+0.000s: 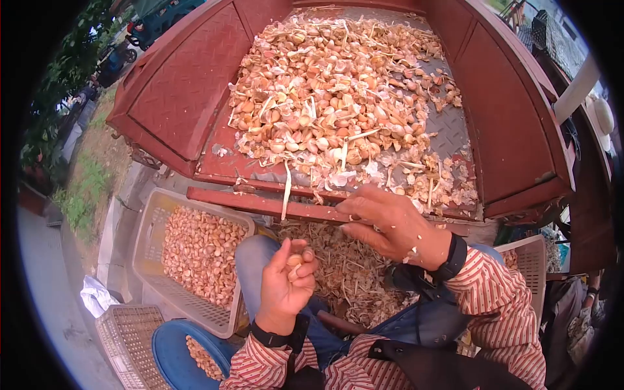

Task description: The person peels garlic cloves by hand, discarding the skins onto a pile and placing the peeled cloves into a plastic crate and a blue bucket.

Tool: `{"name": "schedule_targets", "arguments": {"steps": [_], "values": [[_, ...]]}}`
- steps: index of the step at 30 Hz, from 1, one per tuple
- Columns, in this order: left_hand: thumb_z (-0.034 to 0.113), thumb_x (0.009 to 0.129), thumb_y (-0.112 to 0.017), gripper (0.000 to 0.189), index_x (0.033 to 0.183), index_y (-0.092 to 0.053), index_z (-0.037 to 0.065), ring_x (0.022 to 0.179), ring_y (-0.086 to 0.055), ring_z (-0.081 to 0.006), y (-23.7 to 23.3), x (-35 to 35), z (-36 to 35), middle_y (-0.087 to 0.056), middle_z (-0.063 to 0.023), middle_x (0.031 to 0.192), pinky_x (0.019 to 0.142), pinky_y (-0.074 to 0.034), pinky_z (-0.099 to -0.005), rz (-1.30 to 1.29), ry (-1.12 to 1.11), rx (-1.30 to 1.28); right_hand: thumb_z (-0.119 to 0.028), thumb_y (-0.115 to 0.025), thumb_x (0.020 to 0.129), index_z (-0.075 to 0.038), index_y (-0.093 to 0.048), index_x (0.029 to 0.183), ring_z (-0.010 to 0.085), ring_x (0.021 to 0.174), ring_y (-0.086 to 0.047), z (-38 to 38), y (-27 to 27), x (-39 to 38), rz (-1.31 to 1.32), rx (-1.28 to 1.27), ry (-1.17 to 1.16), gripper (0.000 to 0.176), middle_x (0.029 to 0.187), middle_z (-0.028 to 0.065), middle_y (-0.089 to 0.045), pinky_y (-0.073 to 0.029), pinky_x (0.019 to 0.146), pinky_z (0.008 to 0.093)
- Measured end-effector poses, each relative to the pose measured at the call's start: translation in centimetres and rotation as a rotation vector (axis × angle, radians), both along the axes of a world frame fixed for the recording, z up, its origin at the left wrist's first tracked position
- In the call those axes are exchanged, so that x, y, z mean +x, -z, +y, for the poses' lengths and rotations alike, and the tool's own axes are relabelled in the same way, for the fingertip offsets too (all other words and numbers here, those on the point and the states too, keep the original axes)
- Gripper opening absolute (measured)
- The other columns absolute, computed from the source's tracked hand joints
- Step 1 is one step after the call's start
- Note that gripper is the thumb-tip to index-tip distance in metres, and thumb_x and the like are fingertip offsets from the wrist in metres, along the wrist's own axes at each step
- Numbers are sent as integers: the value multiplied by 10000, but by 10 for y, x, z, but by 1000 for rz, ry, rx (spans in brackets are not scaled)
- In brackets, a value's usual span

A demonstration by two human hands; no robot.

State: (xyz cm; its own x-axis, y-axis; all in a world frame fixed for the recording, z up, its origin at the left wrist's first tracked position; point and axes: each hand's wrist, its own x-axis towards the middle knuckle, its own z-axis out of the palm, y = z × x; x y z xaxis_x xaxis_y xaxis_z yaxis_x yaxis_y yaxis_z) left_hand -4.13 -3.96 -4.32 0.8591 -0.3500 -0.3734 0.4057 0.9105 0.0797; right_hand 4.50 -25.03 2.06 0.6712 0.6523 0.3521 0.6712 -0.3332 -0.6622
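Observation:
Garlic cloves lie in the palm of my left hand (290, 276), its fingers curled round them, above my left knee. My right hand (390, 224) hangs palm down at the front edge of the red truck bed (221, 146), fingers slightly apart, and nothing shows between them. A large heap of garlic cloves with loose skins and stalks (325, 97) covers the bed in front of me. One long dry stalk (286, 188) sticks out over the edge, between the two hands.
To the left stands a plastic crate (145, 257) full of cloves. Below it are a woven basket (130, 338) and a blue basin (170, 361) holding some cloves. Skins and stalks (351, 266) litter the ground between my legs. Another crate (536, 263) is at the right.

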Motion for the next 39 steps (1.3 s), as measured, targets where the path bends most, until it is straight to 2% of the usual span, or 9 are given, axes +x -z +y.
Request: {"name": "schedule_targets", "arguments": {"steps": [3,5,8,16,20,26,32,34,39], "values": [[263,930,-468,287,1018,-565,8,618,-447,-103,-11,0,98,-543,-83,841,471,-384,-182,-262,-342,498,-118,-557,813,-40,-537,1070,364,784,-557,-12,22,56,-124,-157,254,269,855,174,-536,-441,671,443],[231,914,-496,283,1062,-561,-2,794,-514,-103,-30,7,126,-575,-84,957,671,-449,-228,-9,-616,1425,-114,-548,806,-48,-536,1048,375,783,-563,-16,35,78,-156,-246,254,251,849,196,-551,-445,678,453],[188,894,-521,281,1088,-559,-11,979,-506,-106,-1,-1,191,-571,-90,1062,833,-418,-270,-100,-434,2017,-98,-547,797,-42,-538,970,375,778,-565,-17,37,80,-101,-290,243,182,835,192,-562,-449,671,448],[135,885,-533,212,1036,-589,-2,765,-574,-80,-49,67,25,-604,-49,964,644,-454,-231,-529,-158,1639,-74,-564,768,-19,-526,784,352,745,-566,-26,52,77,-86,-195,233,69,785,155,-567,-452,645,419],[61,791,-572,259,1032,-569,-31,729,-600,-280,-31,121,-46,-581,-191,937,642,-475,-341,-876,-115,1933,-72,-581,764,-20,-538,806,344,740,-565,-25,53,77,-103,-199,239,80,786,152,-562,-450,643,413],[13,730,-596,302,1028,-577,-30,819,-557,-381,-1,152,-76,-572,-213,892,714,-451,-381,-1029,-2,2189,-83,-597,777,-2,-524,872,319,745,-589,-34,63,78,-61,-127,271,145,797,159,-586,-462,644,379],[13,721,-612,250,969,-580,23,799,-560,-358,3,136,-91,-547,-174,896,672,-460,-411,-980,-108,2120,-80,-594,761,28,-530,931,281,707,-609,-41,61,76,314,66,299,211,751,162,-609,-470,629,346],[0,719,-611,265,982,-582,20,789,-562,-344,-2,130,-94,-546,-160,891,654,-465,-388,-1025,-147,2113,-94,-597,802,10,-542,975,159,675,-578,-45,60,73,497,159,241,209,743,85,-596,-466,606,289],[-24,775,-604,278,1051,-577,-12,801,-587,-133,-7,118,-95,-538,-74,923,677,-504,-235,-976,-138,1726,-109,-562,869,-10,-523,1056,72,686,-544,-46,58,64,695,380,168,216,826,17,-566,-473,610,228]]}}
